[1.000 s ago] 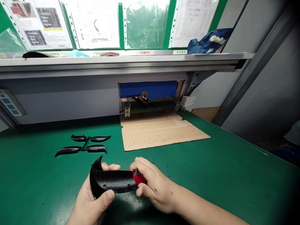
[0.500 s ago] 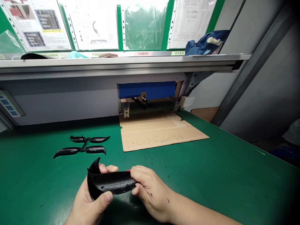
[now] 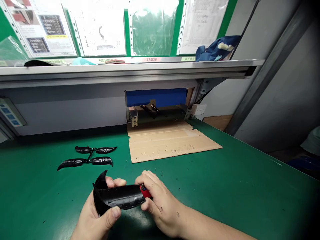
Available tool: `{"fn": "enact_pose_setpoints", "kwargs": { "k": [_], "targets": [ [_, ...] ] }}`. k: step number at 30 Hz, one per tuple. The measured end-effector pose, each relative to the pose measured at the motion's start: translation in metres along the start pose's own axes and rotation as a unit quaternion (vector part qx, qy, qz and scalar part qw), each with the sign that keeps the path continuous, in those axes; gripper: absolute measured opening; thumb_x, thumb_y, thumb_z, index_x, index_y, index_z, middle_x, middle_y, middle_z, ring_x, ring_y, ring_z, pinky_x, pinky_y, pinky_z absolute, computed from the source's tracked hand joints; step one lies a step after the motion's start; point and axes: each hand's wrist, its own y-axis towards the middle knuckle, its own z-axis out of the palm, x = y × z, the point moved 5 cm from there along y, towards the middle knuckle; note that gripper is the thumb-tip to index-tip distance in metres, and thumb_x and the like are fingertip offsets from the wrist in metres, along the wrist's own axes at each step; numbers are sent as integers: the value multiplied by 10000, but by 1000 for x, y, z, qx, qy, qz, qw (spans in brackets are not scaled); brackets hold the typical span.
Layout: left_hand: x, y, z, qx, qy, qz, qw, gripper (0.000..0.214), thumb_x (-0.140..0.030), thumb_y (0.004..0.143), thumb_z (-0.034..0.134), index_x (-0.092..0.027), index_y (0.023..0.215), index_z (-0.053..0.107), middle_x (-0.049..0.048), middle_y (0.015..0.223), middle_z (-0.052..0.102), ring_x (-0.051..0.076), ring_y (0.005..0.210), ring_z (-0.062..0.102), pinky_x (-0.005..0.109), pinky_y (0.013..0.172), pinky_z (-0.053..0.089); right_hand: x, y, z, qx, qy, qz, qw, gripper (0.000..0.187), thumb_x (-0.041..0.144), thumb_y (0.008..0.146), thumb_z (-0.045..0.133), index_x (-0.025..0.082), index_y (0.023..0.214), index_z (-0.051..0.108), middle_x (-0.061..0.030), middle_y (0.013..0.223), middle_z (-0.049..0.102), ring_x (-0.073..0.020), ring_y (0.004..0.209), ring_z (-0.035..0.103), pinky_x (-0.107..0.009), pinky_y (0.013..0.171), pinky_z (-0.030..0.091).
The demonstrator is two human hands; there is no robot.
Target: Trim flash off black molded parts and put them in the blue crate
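My left hand [image 3: 96, 218] grips a curved black plastic part [image 3: 117, 195] with a pointed tip, thumb on its near edge and fingers behind it. My right hand [image 3: 160, 203] is closed around a small red-handled tool [image 3: 144, 192] and presses it against the right end of the part. Both hands hover low over the green bench [image 3: 225, 186], near its front edge.
Two black wing-shaped moulded pieces [image 3: 86, 156] lie on the bench to the left. A flat cardboard sheet [image 3: 170, 140] lies ahead, in front of a slot with a blue panel [image 3: 156, 97]. A metal shelf [image 3: 125, 68] with document sleeves runs above. Small black shavings dot the bench.
The red tool was hidden behind my right fingers half a second ago and shows again at the part's right end. My hands stayed in nearly the same place.
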Motion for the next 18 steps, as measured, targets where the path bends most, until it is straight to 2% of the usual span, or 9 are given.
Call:
{"fn": "enact_pose_setpoints", "kwargs": {
  "k": [3, 6, 9, 11, 14, 16, 18],
  "targets": [
    [1, 0, -1, -6, -8, 2, 1000, 514, -295, 516, 900, -254, 945, 618, 20, 1004, 682, 272, 947, 659, 344, 840, 549, -2, 1, 1, 13, 1, -2, 1000, 689, 786, 904, 157, 185, 874, 490, -34, 825, 485, -191, 750, 424, -311, 697, 348],
    [0, 0, 0, -3, -6, 15, 1000, 503, -298, 525, 898, -243, 944, 625, 22, 1003, 677, 249, 942, 655, 300, 820, 550, -4, 3, 3, 40, 12, -19, 999, 654, 762, 927, 147, 186, 720, 378, -3, 695, 426, -162, 657, 398, -276, 618, 320],
    [0, 0, 0, -5, 3, 17, 1000, 503, -308, 522, 899, -249, 942, 630, 13, 1008, 680, 239, 957, 649, 283, 827, 546, -5, 4, 3, 62, 18, -31, 997, 651, 757, 933, 144, 188, 679, 332, 13, 637, 385, -145, 604, 380, -259, 571, 297],
    [-1, 0, -1, -7, 5, 14, 1000, 499, -312, 529, 896, -256, 946, 628, 5, 1018, 678, 236, 960, 648, 285, 829, 545, -5, 5, 0, 43, 19, -35, 998, 649, 760, 931, 189, 185, 709, 393, 6, 667, 429, -150, 631, 403, -259, 590, 312],
    [-4, 0, -1, -13, 25, 31, 999, 485, -326, 562, 879, -250, 965, 621, 17, 1049, 669, 245, 985, 640, 296, 836, 543, -5, 4, -8, -11, 18, -18, 1000, 572, 730, 929, 352, 184, 846, 499, -14, 777, 506, -167, 707, 438, -271, 648, 341],
    [-7, 1, -1, -20, 47, 50, 997, 481, -340, 572, 872, -238, 970, 621, 33, 1055, 669, 254, 1009, 630, 292, 841, 540, -5, 3, -12, -44, 15, -11, 999, 475, 661, 928, 470, 189, 906, 512, -15, 812, 514, -170, 730, 442, -275, 667, 346],
    [-8, 1, -1, -21, 65, 63, 996, 483, -351, 575, 869, -232, 974, 624, 41, 1054, 674, 256, 1026, 621, 283, 844, 538, -4, 1, -15, -62, 10, -35, 997, 376, 569, 937, 536, 194, 929, 505, -4, 796, 502, -162, 712, 432, -278, 673, 342]
  ]
}}
